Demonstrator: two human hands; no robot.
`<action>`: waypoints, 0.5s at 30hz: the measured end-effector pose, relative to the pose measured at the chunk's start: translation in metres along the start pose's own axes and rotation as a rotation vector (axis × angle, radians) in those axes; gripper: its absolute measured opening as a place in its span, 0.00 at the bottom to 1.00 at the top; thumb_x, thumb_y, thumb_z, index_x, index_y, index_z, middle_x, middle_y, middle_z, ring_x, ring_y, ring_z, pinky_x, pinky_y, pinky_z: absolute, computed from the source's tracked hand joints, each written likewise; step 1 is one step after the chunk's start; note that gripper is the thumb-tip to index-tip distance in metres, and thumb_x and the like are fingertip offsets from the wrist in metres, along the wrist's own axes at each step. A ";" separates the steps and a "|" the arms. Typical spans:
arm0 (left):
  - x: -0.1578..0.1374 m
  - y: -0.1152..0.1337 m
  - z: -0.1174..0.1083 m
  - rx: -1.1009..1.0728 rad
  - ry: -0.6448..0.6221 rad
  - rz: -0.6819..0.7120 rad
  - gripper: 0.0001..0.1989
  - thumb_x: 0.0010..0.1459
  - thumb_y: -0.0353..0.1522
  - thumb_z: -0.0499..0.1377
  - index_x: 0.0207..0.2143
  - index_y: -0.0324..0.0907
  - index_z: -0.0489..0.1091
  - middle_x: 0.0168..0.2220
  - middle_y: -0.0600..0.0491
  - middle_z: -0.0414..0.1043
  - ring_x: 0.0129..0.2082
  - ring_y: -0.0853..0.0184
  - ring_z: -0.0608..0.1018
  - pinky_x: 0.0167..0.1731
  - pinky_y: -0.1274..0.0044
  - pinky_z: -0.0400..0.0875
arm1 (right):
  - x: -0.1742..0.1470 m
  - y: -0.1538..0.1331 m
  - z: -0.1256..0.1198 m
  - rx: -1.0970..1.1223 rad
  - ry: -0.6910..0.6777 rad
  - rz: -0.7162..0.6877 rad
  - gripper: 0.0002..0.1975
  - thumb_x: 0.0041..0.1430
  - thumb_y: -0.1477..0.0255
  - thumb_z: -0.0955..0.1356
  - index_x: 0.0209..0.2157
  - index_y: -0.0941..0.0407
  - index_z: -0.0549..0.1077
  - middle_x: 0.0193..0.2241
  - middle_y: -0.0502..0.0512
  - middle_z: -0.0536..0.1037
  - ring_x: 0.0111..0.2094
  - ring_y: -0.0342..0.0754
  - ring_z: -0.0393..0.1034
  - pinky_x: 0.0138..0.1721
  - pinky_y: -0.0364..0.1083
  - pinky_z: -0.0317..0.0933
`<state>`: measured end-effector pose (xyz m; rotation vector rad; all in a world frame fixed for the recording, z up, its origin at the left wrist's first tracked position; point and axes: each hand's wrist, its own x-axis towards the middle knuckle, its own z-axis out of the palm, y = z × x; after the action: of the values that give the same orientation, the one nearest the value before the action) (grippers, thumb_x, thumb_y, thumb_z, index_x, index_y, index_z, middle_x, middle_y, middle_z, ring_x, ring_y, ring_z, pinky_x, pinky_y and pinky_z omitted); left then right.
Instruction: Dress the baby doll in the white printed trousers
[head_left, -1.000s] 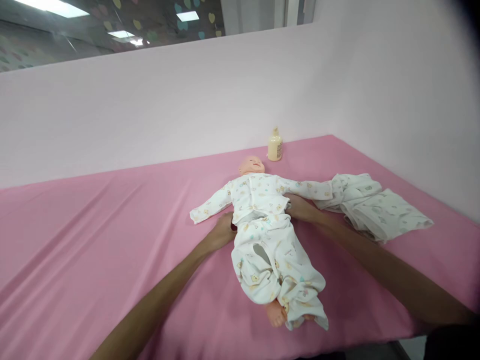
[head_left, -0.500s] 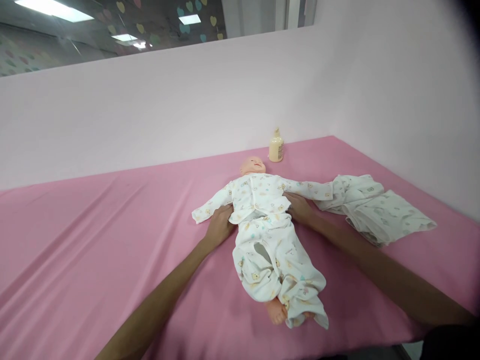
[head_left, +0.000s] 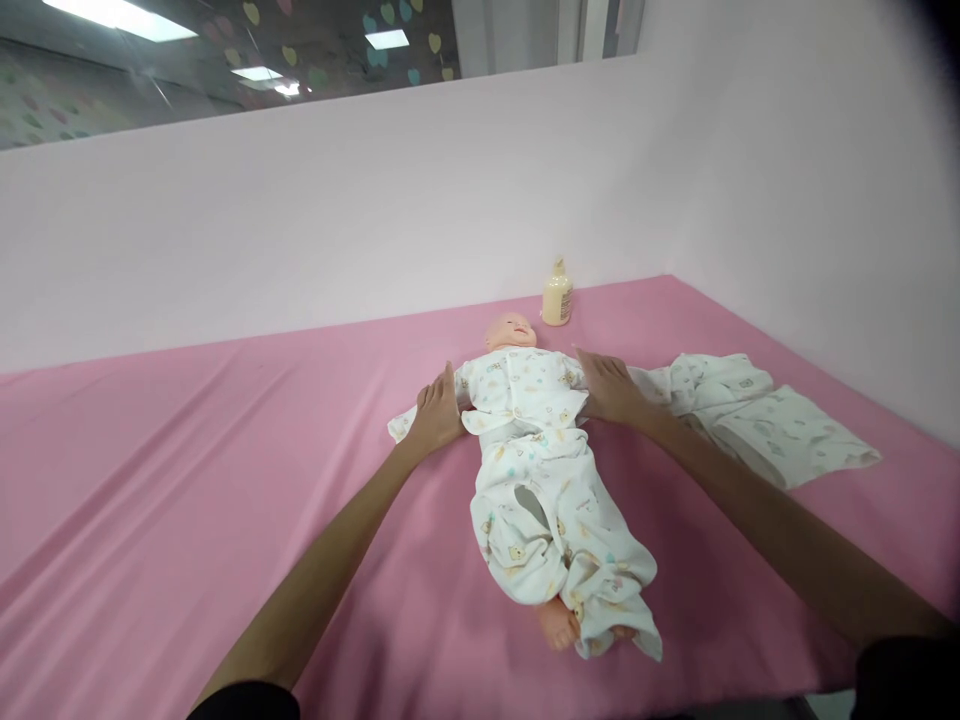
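A baby doll [head_left: 512, 332] lies on its back, its head toward the wall, dressed in a white patterned shirt [head_left: 517, 388] and matching trousers [head_left: 536, 480]. My left hand [head_left: 438, 410] is open over the sleeve on the left, thumb pointing up beside the shirt. On the other side my right hand [head_left: 609, 388] is also open, resting at the opposite sleeve with its thumb by the doll's shoulder. Both palms and some fingertips are hidden. One bare foot [head_left: 557, 624] shows below a trouser leg; the other is mostly covered.
A pink sheet [head_left: 225, 500] covers the table. Behind the doll's head stands a cream pump bottle [head_left: 556, 298]. Crumpled white patterned cloth [head_left: 787, 425] lies to the right, by the sleeve's end. White walls [head_left: 337, 210] border the back and right side.
Both hands have moved up from the shirt's lower sides onto the sleeves, and their thumbs now show. The view has shifted slightly. The doll's pose looks the same.
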<state>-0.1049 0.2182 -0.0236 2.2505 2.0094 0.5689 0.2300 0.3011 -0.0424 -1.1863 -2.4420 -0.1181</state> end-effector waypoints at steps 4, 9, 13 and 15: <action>0.012 -0.007 -0.003 0.033 -0.040 0.068 0.47 0.59 0.40 0.54 0.71 0.34 0.31 0.66 0.34 0.52 0.66 0.46 0.58 0.64 0.55 0.51 | 0.014 0.002 0.000 -0.008 -0.102 -0.010 0.49 0.57 0.53 0.66 0.69 0.67 0.46 0.59 0.75 0.65 0.59 0.69 0.59 0.58 0.61 0.49; -0.004 0.007 0.004 0.098 0.130 0.054 0.34 0.60 0.35 0.54 0.67 0.36 0.50 0.63 0.35 0.56 0.63 0.45 0.59 0.60 0.55 0.56 | 0.003 -0.018 0.002 -0.108 0.067 0.030 0.33 0.61 0.62 0.64 0.63 0.64 0.60 0.55 0.72 0.66 0.55 0.66 0.59 0.56 0.58 0.52; -0.023 0.025 0.011 0.047 0.219 -0.058 0.18 0.59 0.32 0.55 0.52 0.36 0.64 0.54 0.34 0.65 0.54 0.44 0.67 0.50 0.56 0.64 | -0.006 -0.032 0.002 -0.173 0.116 0.013 0.26 0.63 0.70 0.63 0.61 0.64 0.63 0.54 0.72 0.66 0.52 0.65 0.58 0.54 0.58 0.53; -0.026 0.030 0.013 -0.151 0.133 -0.136 0.16 0.58 0.31 0.57 0.49 0.38 0.64 0.51 0.36 0.69 0.49 0.47 0.71 0.46 0.59 0.67 | -0.004 -0.032 0.001 -0.167 0.090 0.002 0.27 0.62 0.72 0.62 0.62 0.64 0.61 0.55 0.73 0.66 0.53 0.65 0.58 0.54 0.58 0.53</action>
<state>-0.0742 0.1908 -0.0322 2.0219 2.0812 0.8450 0.2072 0.2786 -0.0414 -1.2252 -2.3901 -0.3734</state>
